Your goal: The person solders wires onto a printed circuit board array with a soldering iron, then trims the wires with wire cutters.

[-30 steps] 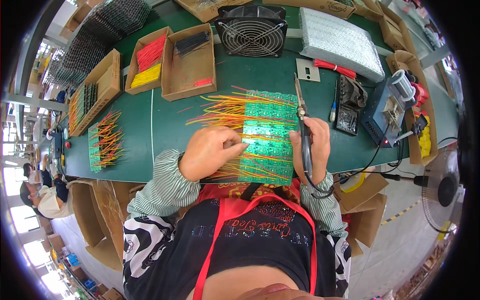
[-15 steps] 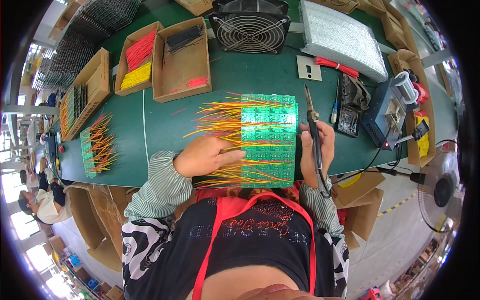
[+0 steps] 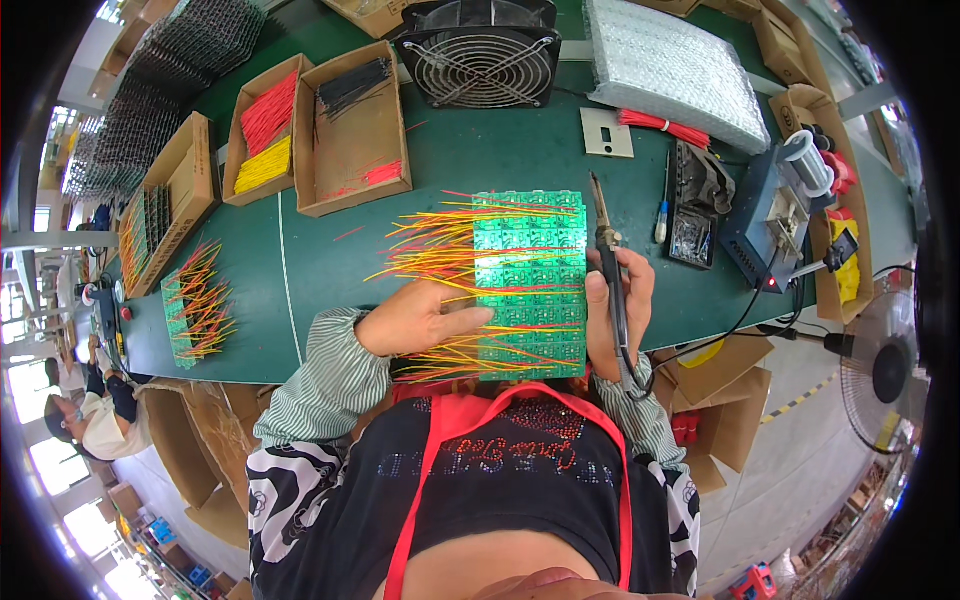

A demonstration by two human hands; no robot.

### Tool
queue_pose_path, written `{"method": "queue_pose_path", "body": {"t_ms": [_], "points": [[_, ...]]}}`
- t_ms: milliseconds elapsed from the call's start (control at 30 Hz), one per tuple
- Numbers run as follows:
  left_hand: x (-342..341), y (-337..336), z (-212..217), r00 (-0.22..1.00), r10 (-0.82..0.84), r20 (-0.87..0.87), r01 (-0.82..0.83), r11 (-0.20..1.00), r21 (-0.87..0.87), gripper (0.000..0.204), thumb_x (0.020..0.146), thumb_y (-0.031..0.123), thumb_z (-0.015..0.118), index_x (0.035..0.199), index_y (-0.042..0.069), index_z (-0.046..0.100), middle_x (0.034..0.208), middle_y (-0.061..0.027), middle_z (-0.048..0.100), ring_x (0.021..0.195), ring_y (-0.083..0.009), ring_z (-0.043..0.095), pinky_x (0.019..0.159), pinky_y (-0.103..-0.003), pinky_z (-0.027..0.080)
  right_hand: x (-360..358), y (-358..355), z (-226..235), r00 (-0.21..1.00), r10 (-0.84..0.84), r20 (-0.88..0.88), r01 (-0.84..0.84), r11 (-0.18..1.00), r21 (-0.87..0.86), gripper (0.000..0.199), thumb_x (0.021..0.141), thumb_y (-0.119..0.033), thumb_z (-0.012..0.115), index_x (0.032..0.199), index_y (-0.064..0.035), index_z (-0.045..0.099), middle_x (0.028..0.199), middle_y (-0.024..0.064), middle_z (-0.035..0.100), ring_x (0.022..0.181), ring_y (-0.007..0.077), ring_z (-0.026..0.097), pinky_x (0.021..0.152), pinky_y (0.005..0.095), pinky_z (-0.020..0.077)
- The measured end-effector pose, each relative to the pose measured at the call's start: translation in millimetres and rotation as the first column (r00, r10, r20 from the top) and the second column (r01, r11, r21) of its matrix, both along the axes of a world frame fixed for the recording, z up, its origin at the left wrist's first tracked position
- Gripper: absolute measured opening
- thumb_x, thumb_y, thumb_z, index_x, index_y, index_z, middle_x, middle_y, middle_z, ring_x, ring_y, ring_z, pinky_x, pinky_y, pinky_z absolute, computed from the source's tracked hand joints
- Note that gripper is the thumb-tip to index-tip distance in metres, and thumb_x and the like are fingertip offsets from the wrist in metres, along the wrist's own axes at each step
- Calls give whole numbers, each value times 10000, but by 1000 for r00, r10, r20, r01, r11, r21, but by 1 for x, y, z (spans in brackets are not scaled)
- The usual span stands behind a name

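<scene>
Soldering iron (image 3: 616, 290): in it comes, nearer than half a second ago to the right edge of the circuit board (image 3: 532, 272), the right hand (image 3: 637, 298) drawn in with it, while the left hand (image 3: 420, 315) keeps its place by the left edge.
Iron tip: watch this one! It points toward the far edge of the surface (image 3: 330, 285), just beside the board's far right corner; a roll of the wrist leftward could scorch the green panel or melt a coating.
Yellow and red wires (image 3: 425, 225): crowding out past the board's left edge and around the left fingers; looks risky, because a quick pull of that hand could snag strands and bend or loosen them.
Near edge: the board sits close to the surface's near edge, middle stretch, so a knock toward the body could send it over.
Board and fingers: squarely between the hands, left thumb tip over its left edge, right thumb just beside its right edge; contact on that side, cannot tell.
Left fingers: tucked under the wires and mostly hidden, thumb stretched out on top; whether they pinch wire or board, no telling from here.
Right fingers: closed round the iron's dark handle, thumb on the board side, a firm-looking hold.
</scene>
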State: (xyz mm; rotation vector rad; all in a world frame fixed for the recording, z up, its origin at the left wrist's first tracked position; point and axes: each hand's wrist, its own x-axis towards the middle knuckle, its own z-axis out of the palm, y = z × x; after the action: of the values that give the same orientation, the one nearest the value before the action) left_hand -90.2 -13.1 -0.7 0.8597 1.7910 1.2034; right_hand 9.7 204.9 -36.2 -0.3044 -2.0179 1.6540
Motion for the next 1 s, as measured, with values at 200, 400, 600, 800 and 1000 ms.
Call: {"method": "queue_pose_path", "body": {"t_ms": [200,400,600,800,1000], "points": [[-4,5,33,998,-36,-52,27,985,-169,396,915,341,520,1073,-17,583,932,-139,633,846,-231,593,770,-329,463,-1,4,8,998,0,-62,0,1000,-6,391,902,-201,574,1188,-14,384,1082,172,595,921,189,584,824,308,452],[-1,2,3,993,12,-116,-21,997,-79,484,904,430,496,989,-33,609,830,-211,617,779,-303,615,706,-380,470,1,10,0,999,38,-9,-38,999,39,336,893,-147,577,1148,5,419,1081,141,491,981,227,583,809,310,462],[-32,-17,44,949,-239,-204,172,938,-299,451,892,433,513,931,3,643,749,-173,617,658,-276,604,627,-361,473,-5,17,1,999,-11,-35,14,996,90,329,896,-170,575,1138,1,431,1098,141,515,940,196,574,833,309,441],[-127,-40,85,801,94,-591,-362,862,-354,222,804,266,629,805,47,666,681,-87,634,594,-195,598,557,-310,457,-9,17,-14,998,-49,34,48,999,15,299,902,-156,559,1130,-4,438,1105,139,522,991,192,541,884,309,406],[-214,-31,13,228,-230,-946,-634,702,-324,249,713,197,685,916,74,611,855,-106,560,852,-276,594,688,-415,495,-11,12,-8,998,-9,67,11,1000,-24,312,902,-157,558,1138,3,431,1091,139,495,1001,203,541,892,316,400]]}}
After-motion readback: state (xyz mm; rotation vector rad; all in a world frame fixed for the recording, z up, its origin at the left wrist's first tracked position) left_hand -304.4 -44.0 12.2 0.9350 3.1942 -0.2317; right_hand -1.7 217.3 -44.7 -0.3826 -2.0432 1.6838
